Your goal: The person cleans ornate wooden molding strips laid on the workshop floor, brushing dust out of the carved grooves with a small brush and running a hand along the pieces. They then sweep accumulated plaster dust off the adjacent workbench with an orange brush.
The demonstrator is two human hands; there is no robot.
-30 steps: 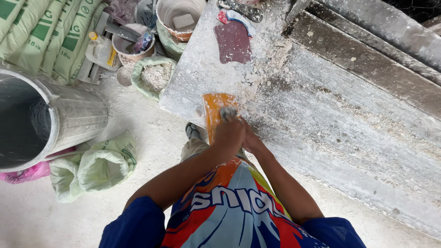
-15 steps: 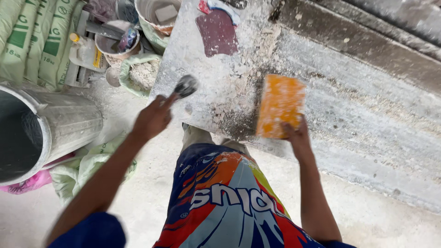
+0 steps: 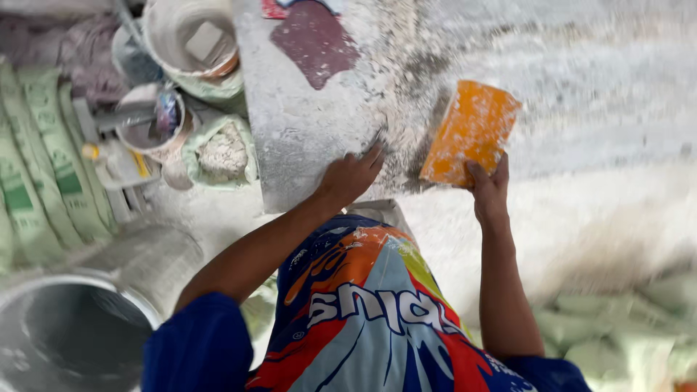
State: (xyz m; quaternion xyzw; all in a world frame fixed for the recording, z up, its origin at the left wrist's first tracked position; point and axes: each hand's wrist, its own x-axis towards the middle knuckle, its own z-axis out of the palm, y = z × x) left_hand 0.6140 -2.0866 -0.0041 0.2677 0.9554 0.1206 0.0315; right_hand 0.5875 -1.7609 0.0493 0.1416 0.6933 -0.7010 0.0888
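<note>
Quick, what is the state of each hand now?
Left hand: fingers spread on the powdery slab, holding nothing visible.
Right hand: closed on the orange float.

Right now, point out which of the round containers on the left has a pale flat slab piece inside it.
The big white bucket at the top, beside the stone slab's edge. The smaller tub below it holds tools, and the metal drum is empty.

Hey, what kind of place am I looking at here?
Probably a building site or plastering workspace: a dusty grey slab strewn with white powder, stacked green sacks, and the right hand holding an orange rectangular float.
</note>
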